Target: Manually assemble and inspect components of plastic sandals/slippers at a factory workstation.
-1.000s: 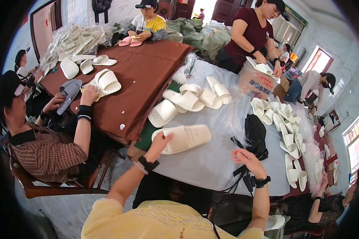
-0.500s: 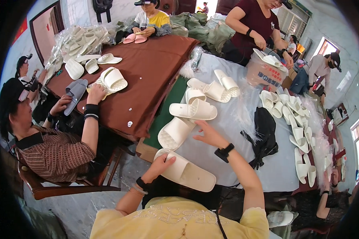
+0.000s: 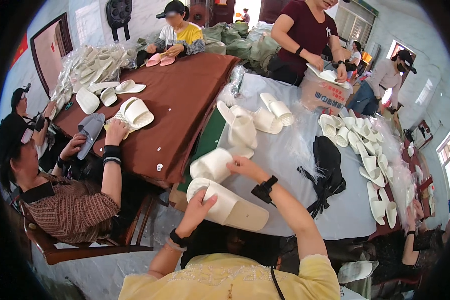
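Both hands have drawn closer together since half a second ago: the right hand [image 3: 241, 164], which was reaching out over the grey table [image 3: 305, 200] toward a slipper, now has that slipper pulled in near the table's near edge, just above the one in the left hand [image 3: 201, 206].

The left hand is closed on a cream slide slipper [image 3: 232, 206], fingers wrapped over its strap end. This slipper lies nearly flat at the table's near edge, its long axis running from the left hand toward the lower right, with the open strap end at the upper left and the heel pointing lower right toward the person's body.

The right hand, with a black watch on the wrist, grips a second cream slipper [image 3: 212, 165] by its right end. It sits just above the first, close to it; whether they touch cannot be told. Its long axis runs left to right, rounded end pointing left.

More cream slippers [image 3: 245, 125] lie farther up the table, and a row of them [image 3: 370, 150] along its right side beside a black bag [image 3: 329, 165]. A brown table [image 3: 185, 95] stands to the left, where a seated person in a striped shirt [image 3: 70, 210] handles other slippers.
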Motion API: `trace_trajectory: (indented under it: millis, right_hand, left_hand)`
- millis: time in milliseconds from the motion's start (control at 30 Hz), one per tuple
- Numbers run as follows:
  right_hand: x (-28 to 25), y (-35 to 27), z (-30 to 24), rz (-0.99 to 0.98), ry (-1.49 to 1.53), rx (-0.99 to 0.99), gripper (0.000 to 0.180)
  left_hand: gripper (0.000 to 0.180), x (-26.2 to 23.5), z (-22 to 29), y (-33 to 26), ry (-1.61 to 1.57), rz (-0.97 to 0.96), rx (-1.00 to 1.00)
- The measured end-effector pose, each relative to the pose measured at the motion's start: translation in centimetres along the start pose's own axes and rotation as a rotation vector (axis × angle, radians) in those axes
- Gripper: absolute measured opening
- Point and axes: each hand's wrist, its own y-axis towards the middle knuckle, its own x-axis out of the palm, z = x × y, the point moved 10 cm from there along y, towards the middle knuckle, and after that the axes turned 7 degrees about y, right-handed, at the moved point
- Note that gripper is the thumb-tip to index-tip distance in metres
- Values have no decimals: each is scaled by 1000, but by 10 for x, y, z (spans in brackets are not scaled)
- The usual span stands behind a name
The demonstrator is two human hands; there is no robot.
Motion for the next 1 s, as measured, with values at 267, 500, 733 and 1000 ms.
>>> trace_trajectory:
  millis: [267,500,733,1000]
  right_hand:
    - [9,-68,-65,196,-325,-129,28]
    - [-10,-167,-51,588,-192,120,27]
    - [29,-189,23,243,-224,205,46]
    - [-19,-239,9,576,-623,177,54]
  left_hand:
    - [27,24,39,-27,273,-233,97]
    - [31,20,37,25,408,-108,159]
    - [36,71,64,85,906,-16,731]
    - [55,23,24,22,865,10,354]
